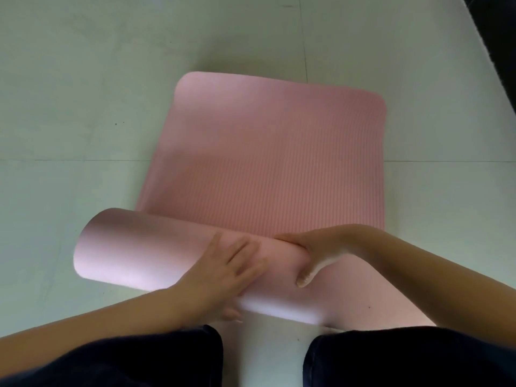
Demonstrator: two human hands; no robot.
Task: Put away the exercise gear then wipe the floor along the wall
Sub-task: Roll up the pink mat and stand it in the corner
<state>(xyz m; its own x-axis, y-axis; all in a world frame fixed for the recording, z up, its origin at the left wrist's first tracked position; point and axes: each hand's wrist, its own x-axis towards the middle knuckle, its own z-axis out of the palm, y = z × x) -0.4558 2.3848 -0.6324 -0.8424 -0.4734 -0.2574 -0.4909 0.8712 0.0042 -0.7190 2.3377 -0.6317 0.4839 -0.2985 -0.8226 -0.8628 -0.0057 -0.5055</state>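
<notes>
The right hand (312, 247) was clamped on the rolled part of the pink ribbed foam exercise mat (268, 163), its fingers curled over the far side of the roll and its thumb down the near side, so that grip was closed round the roll toward its right end. The left hand (226, 263) lay on top of the roll near its middle with fingers spread and fairly straight, pressing rather than grasping; its thumb looked tucked under the near edge. The roll lay across the pale tiled floor (83, 107) just in front of the person's dark-trousered knees (156, 358), and beyond it the rest of the mat stretched flat toward a dark strip (497, 37) at the upper right corner, which may be the wall's foot. The roll looked skewed, its left end further forward than the right. To do this step well, both hands should probably sit evenly apart, press down while pushing forward, and keep the mat's side edges aligned so the roll stays tight and does not telescope.
</notes>
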